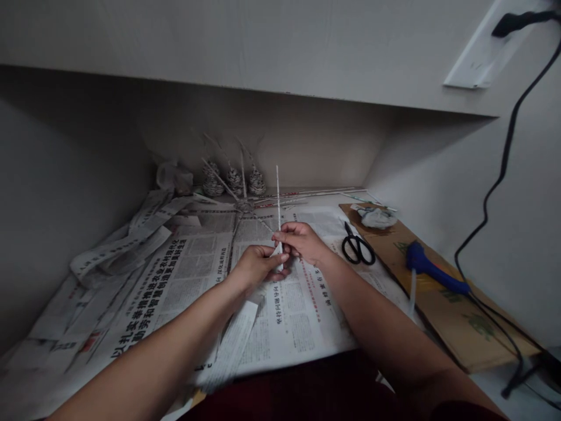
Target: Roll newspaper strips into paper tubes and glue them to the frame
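Observation:
Over the spread newspaper, my left hand and my right hand are close together, fingers pinched on one thin rolled-paper stick that points upward. White paper at its lower end lies between my left thumb and fingers. My right fingertips grip the stick just above. A printed paper strip extends below my left hand; whether it joins the stick is hidden. Beyond my hands, a small woven paper piece has several paper sticks spreading out from it.
Newspaper covers the surface, with loose paper strips at left. Three woven paper shapes stand at the back. At right are black-handled scissors and cardboard bearing a blue glue gun, its cord hanging from a socket.

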Action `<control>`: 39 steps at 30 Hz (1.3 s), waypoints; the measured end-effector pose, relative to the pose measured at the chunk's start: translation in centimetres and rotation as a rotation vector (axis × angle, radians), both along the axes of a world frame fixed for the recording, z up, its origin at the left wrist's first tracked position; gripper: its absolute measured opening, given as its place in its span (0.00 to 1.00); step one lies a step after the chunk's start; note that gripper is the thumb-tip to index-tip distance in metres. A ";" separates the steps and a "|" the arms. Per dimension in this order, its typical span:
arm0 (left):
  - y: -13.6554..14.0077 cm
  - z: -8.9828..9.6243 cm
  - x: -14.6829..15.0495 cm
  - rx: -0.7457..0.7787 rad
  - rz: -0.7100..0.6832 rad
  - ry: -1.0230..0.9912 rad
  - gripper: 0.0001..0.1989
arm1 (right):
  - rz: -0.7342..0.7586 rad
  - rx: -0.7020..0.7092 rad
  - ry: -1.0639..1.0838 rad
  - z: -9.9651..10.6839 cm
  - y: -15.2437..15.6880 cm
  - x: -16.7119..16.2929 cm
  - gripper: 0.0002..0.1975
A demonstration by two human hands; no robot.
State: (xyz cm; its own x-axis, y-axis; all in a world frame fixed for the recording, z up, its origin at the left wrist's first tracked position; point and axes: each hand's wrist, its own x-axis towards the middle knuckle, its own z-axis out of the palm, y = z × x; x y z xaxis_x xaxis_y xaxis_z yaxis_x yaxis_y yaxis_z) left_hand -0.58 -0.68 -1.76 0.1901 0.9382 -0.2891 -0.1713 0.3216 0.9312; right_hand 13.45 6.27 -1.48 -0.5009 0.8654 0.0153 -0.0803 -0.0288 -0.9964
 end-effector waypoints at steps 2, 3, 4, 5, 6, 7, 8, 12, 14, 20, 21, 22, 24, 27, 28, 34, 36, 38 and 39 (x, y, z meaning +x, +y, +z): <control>-0.3 0.3 0.1 0.023 -0.010 -0.010 0.12 | 0.037 -0.054 0.027 0.4 -0.1 0.4 0.17; -0.4 0.4 0.1 0.030 -0.017 -0.017 0.12 | 0.062 -0.077 0.038 0.6 -0.1 0.6 0.17; -0.4 0.4 0.1 0.032 -0.025 -0.023 0.12 | 0.091 -0.099 0.049 0.8 -0.1 0.8 0.17; -0.5 0.5 0.2 0.030 -0.032 -0.029 0.13 | 0.116 -0.118 0.058 1.0 -0.1 1.0 0.18; -0.5 0.5 0.2 0.027 -0.037 -0.034 0.13 | 0.133 -0.133 0.068 1.1 -0.1 1.2 0.18; -0.6 0.6 0.2 0.026 -0.041 -0.037 0.13 | 0.140 -0.145 0.080 1.2 -0.1 1.3 0.18; -0.6 0.6 0.2 0.028 -0.041 -0.038 0.13 | 0.136 -0.153 0.096 1.2 -0.1 1.4 0.18; -0.5 0.5 0.4 0.059 -0.018 -0.015 0.14 | 0.078 -0.152 0.139 1.1 0.0 1.1 0.16; -0.6 0.5 0.5 0.079 -0.020 0.001 0.14 | 0.044 -0.142 0.140 1.1 0.1 0.8 0.16; -0.6 0.5 0.4 0.108 -0.040 0.023 0.12 | -0.023 -0.117 0.131 0.8 0.2 0.7 0.16; -0.7 0.6 0.4 0.103 -0.034 0.031 0.11 | -0.029 -0.115 0.127 0.8 0.2 0.7 0.16; -0.7 0.6 0.4 0.100 -0.034 0.038 0.11 | -0.036 -0.112 0.123 0.7 0.2 0.7 0.15; -0.7 0.7 0.4 0.108 -0.047 0.045 0.11 | -0.048 -0.102 0.121 0.8 0.2 0.6 0.16; -0.7 0.7 0.5 0.109 -0.062 0.041 0.11 | -0.082 -0.082 0.119 0.9 0.0 0.5 0.16; -0.8 0.7 0.5 0.107 -0.063 0.039 0.10 | -0.093 -0.075 0.120 1.0 -0.1 0.4 0.17; -0.8 0.8 0.4 0.103 -0.082 0.013 0.10 | 0.037 -0.092 0.091 1.1 0.0 1.1 0.16; -0.9 0.8 0.4 0.099 -0.085 0.019 0.10 | 0.058 -0.105 0.104 1.0 0.2 1.3 0.15; -0.9 0.8 0.5 0.097 -0.093 0.040 0.10 | 0.048 -0.112 0.130 0.8 0.4 1.3 0.13; -0.8 0.8 0.5 0.094 -0.094 0.049 0.11 | 0.039 -0.115 0.140 0.8 0.4 1.3 0.13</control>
State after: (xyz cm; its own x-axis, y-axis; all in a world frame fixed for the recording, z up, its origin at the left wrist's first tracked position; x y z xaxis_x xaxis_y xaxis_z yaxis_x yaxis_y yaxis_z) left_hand -0.06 -1.53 -0.91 0.2665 0.9404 -0.2114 -0.0985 0.2447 0.9646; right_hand 14.72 6.66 -0.69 -0.5342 0.8453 -0.0111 -0.2141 -0.1480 -0.9655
